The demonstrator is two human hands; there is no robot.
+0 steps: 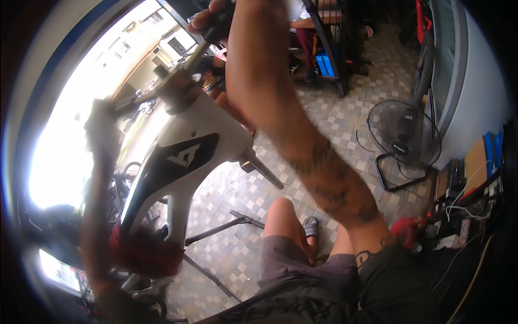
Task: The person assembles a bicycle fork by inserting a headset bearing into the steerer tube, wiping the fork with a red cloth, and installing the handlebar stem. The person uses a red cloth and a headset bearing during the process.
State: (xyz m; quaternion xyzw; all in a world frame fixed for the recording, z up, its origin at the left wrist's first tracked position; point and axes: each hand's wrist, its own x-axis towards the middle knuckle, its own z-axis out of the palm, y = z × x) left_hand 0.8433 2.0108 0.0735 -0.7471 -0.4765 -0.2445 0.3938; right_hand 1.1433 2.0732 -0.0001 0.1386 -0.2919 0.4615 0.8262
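Note:
In front of me on the left is a white bicycle frame (218,121) with a black panel on its tube. At the top of its head tube sits a metal tool with a cross bar (171,86) and a threaded end sticking up. My right hand (208,20) reaches far forward, its fingers wrapped round the dark end of the bar. At the bar's near-left end is my left hand (102,127), closed round it, though blurred and washed out by bright light. Below, something red (145,254) surrounds the lower part of the frame.
Dark stand legs (216,229) spread over the tiled floor (334,129) beside my knees. A black fan (399,132) stands to the right, with a cluttered shelf (464,200) and loose cables nearer. Another person's legs (306,46) show beyond my right arm, near a rack (329,48).

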